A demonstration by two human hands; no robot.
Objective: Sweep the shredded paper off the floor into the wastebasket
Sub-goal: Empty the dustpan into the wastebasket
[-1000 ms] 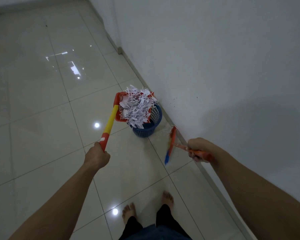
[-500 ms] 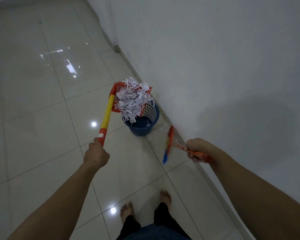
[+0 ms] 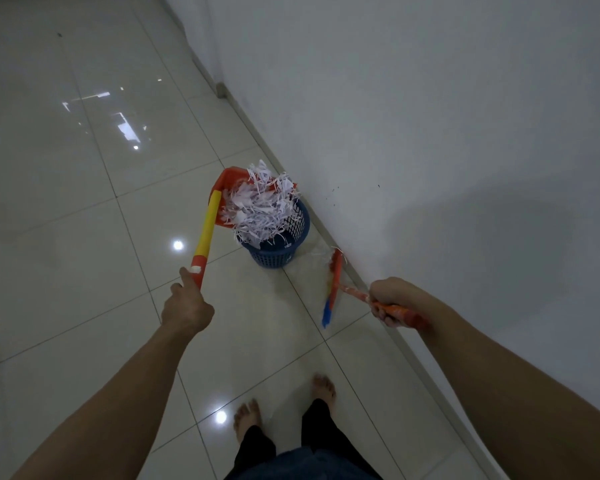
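— What was the left hand (image 3: 187, 306) doing?

— Its fingers were curled round the red lower end of the dustpan handle (image 3: 205, 235), a yellow-and-red pole. The orange dustpan (image 3: 230, 178) was tipped over the blue wastebasket (image 3: 280, 249).

— And the shredded paper (image 3: 260, 211)?

— It was heaped in the pan, white strips hanging over the basket's rim. The basket stood on the tiled floor (image 3: 84, 220), just beside the white wall (image 3: 430, 116).

— The right hand (image 3: 390, 301)?

— It gripped the orange handle of the broom (image 3: 333, 285), whose red-and-blue head hung near the floor by the skirting. The person's bare feet (image 3: 284, 403) stood on the tiles below.
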